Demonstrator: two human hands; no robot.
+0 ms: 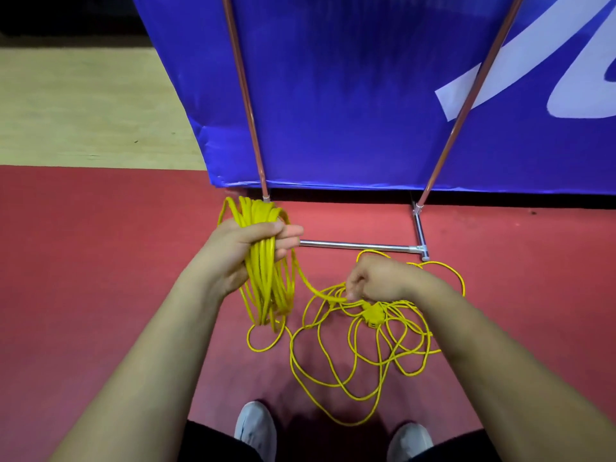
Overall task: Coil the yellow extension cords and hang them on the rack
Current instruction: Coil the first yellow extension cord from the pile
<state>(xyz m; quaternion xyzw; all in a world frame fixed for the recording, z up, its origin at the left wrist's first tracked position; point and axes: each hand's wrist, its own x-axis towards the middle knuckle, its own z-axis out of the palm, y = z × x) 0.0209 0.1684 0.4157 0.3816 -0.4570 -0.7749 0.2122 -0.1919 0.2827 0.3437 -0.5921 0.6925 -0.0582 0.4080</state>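
Note:
My left hand (246, 245) grips a thick bundle of coiled yellow extension cord (266, 281), whose loops hang down below the fist and stick up above it. One strand runs from the bundle down to my right hand (376, 278), which pinches it just above the floor. Loose yellow cord (360, 358) lies in tangled loops on the red floor beneath and in front of my right hand, with a yellow plug block (373, 315) in the middle. The metal rack (353, 245) stands just behind both hands, its base bar on the floor and two slanted poles rising.
A blue banner (350, 95) with white lettering stands right behind the rack. Red floor (100, 261) spreads to the left, with pale wooden floor (83, 105) beyond it. My two grey shoes (255, 428) are at the bottom edge, close to the loose loops.

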